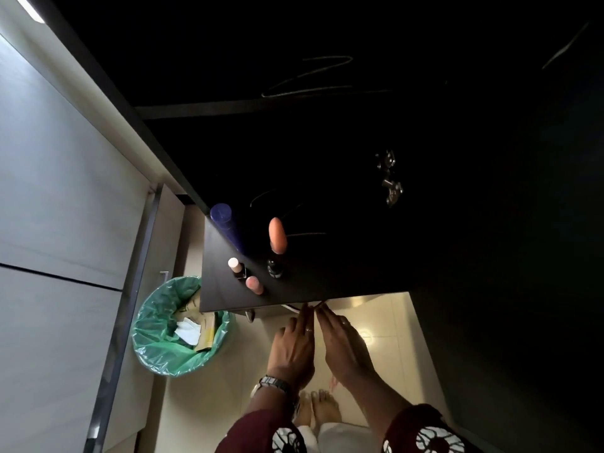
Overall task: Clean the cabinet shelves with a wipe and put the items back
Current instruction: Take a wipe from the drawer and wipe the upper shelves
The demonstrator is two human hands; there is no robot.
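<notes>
The shelf (330,279), carrying bottles (277,235) beside a green-lined bin (153,351), masked the fingertips of the left hand (292,346) and right hand (344,346); grip undeterminable.

sleeves (261,433) maroon with white circular print, both arms. metal-band wristwatch (270,384) just behind left hand (291,349). one ring (309,329) on left hand, one on right hand (346,348). feet (322,410) bare.

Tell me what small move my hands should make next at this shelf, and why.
Probably slide both hands left along the front edge of the shelf, toward the bottles. Your left hand and right hand meet at that edge, right of the bottles, so the stretch below them is likely still to wipe. Whether they pinch a wipe is too small to tell.
</notes>
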